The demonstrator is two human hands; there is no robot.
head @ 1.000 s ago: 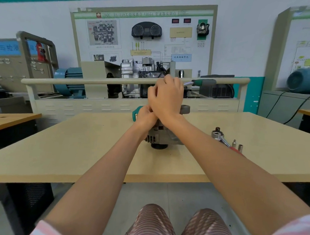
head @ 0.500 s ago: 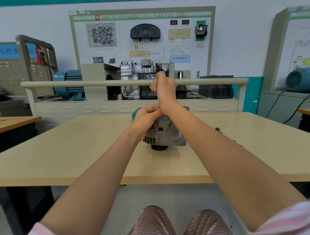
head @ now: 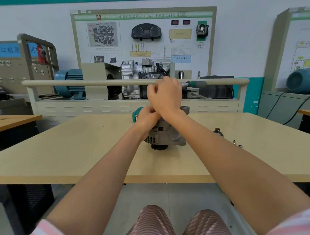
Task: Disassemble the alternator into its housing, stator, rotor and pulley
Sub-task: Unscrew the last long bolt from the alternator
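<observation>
The alternator [head: 165, 135] stands near the middle of the desk [head: 79, 150], pulley down, and looks whole: housing together, nothing lifted out, so I judge the job is at its first fasteners with stator, rotor and pulley all left to free. The left hand [head: 147, 119] is curled round a teal-handled tool [head: 136, 113] at the alternator's top, and the right hand [head: 164, 96] above it grips a second tool [head: 195, 83] whose green handle sticks out rightward; a ratchet [head: 218, 132] and small sockets [head: 236, 144] lie toward the desk's right edge

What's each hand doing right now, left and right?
Left hand: grips a green-handled tool on top of the alternator.
Right hand: grips a wrench handle above it.
</observation>
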